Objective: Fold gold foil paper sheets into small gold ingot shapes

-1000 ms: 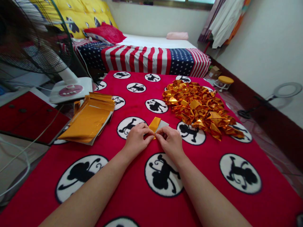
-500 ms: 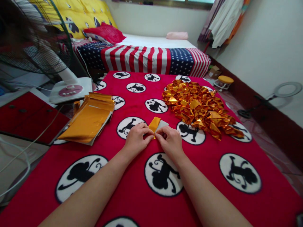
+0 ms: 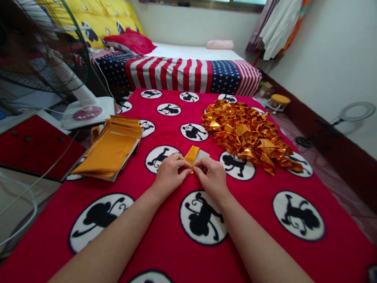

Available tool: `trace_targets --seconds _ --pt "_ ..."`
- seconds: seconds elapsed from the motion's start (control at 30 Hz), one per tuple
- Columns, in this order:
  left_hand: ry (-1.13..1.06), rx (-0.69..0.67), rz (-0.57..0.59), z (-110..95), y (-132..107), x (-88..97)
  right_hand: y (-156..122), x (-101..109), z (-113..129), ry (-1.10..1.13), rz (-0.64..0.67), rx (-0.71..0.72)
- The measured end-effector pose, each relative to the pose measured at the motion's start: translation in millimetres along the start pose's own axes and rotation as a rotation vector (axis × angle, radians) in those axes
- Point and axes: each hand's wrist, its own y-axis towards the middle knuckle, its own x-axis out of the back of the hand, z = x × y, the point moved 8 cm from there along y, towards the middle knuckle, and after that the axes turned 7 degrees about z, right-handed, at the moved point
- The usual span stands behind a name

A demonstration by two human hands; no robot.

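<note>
A small sheet of gold foil paper, partly folded so that a pale grey side shows at its right, lies on the red cloth in front of me. My left hand pinches its near end from the left. From the right, my right hand pinches the same end, its fingertips almost meeting the left ones. The fingers hide most of the near fold. Right of my hands spreads a heap of folded gold foil pieces. To the left sits a stack of flat gold foil sheets.
An electric fan stands at the left beside a dark red panel with loose cables. Beyond the cloth is a bed with a striped, starred cover. A yellow stool and a ring light stand at the right.
</note>
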Motion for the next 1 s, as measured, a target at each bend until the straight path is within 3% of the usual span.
trace_targets --seconds 1.0 --pt "0.0 0.007 0.008 -0.4 -0.7 -0.3 0.2 1.4 1.1 0.014 -0.01 0.002"
